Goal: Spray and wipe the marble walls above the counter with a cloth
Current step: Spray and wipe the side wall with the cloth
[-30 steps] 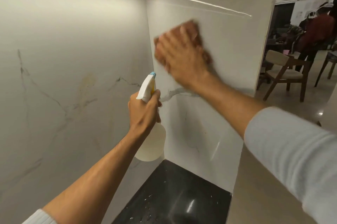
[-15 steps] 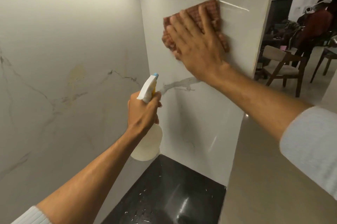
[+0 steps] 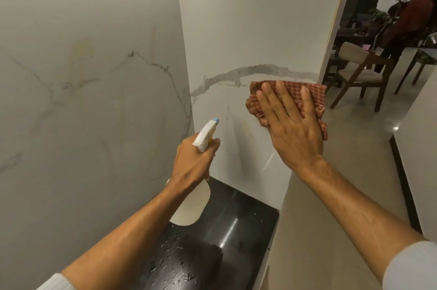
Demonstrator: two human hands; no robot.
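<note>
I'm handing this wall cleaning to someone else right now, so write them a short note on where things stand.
Left hand grips the spray bottle, nozzle toward the side wall, above the black counter.
Right hand presses the checked cloth flat on the side wall, just under the grey vein.
Done: unclear how much is wiped; drops lie on the counter.
Left: a faint yellowish mark beside the cloth, and likely the back wall, which shows a yellowish stain.

Red checked cloth, grey-veined wall, possibly yellow-stained
</note>
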